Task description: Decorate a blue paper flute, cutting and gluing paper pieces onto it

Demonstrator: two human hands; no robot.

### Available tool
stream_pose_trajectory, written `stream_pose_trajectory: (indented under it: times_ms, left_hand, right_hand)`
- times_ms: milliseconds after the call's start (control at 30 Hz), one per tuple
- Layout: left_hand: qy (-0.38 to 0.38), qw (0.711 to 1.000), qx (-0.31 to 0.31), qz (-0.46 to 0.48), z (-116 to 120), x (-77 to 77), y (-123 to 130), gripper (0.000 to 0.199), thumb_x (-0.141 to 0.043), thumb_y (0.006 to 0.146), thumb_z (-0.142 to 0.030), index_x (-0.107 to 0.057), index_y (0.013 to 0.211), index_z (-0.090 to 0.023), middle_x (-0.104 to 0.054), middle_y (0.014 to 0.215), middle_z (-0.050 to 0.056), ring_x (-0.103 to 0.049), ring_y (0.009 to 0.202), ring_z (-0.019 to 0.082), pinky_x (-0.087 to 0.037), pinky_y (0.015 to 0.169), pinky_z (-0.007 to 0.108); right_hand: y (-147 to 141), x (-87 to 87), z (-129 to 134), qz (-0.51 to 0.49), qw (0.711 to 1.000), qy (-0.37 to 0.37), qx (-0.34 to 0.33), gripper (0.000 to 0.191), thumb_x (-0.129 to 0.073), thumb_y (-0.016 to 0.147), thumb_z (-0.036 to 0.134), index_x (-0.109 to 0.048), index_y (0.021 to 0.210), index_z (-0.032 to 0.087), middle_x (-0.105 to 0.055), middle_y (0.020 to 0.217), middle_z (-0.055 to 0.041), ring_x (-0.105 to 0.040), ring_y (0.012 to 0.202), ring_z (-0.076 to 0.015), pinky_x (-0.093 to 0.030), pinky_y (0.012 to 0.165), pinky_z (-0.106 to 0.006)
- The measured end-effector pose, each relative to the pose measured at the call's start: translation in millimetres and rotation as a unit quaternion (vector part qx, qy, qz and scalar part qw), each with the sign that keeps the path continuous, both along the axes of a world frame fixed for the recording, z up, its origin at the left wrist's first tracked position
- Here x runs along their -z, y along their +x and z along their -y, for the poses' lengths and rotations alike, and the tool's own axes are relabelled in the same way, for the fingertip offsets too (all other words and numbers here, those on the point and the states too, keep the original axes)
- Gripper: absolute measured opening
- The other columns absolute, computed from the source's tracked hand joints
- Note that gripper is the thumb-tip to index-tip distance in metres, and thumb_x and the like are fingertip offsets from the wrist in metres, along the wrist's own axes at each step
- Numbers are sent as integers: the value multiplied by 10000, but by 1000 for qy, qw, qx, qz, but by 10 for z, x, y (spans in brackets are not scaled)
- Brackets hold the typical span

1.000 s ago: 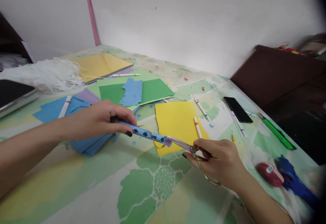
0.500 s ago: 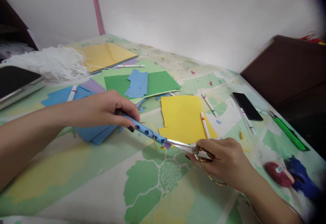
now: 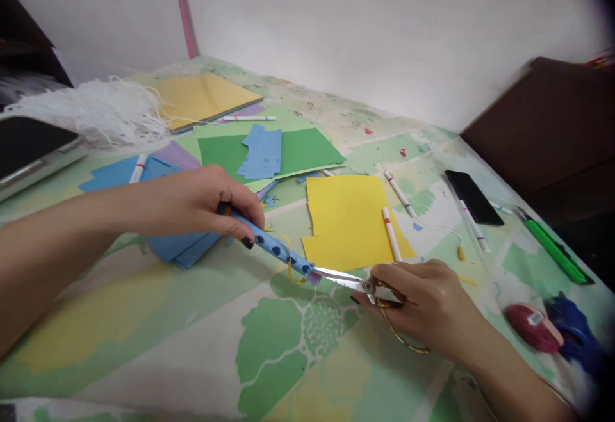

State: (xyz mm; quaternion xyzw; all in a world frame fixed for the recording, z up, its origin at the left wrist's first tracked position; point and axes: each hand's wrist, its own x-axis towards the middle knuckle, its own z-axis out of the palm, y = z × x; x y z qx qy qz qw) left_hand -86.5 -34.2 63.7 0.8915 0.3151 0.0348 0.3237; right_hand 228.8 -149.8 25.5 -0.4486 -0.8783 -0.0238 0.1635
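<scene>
My left hand [image 3: 223, 207] pinches a rolled blue paper tube [image 3: 276, 249] marked with dark spots. A thin yellow paper strip [image 3: 290, 267] curls around the tube near its far end, where a small purple piece [image 3: 314, 276] shows. With my right hand [image 3: 418, 300] I grip gold-handled scissors [image 3: 346, 277], thumb and fingers at the loops. The blade tips touch the purple end of the tube; whether they cut into it I cannot tell. Part of the tube is hidden inside my left hand.
Yellow paper [image 3: 346, 217] lies behind the scissors, a marker [image 3: 391, 235] on it. Green paper [image 3: 307, 150] and blue sheets [image 3: 168, 249] spread to the left, near white yarn [image 3: 106, 111]. At right are a phone [image 3: 473, 196], a green cutter [image 3: 557, 252] and red yarn [image 3: 533, 327].
The view has shifted slightly, so the table things sit a little higher and further right. Both hands keep their hold, with the scissor tips still at the tube's end.
</scene>
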Motion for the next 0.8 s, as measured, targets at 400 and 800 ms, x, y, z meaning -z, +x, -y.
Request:
stream_pose_trajectory:
  times_ms: [400,800]
  left_hand:
    - [0,1000,17,-13,-7,11,14,177,-574,814,-372,-680,912,-269,-670,712,-80,-558,588,47,-377,510,96]
    - [-20,999,9,-36,25,-1,28,196,-576,826,-321,-680,935,-195,-667,721,-54,-553,592,44,-362,515,90]
  right_hand:
    - [16,15,11,9,1000,-7,-8,182,-596,799,257,-551,646,169,-481,483,38,-375,424,-74,-209,471,-246]
    - [37,30,3,24,999,-17,-19,53,-607,766,195,-584,719,187,-524,520,38,-405,441,-82,-216,469,-260]
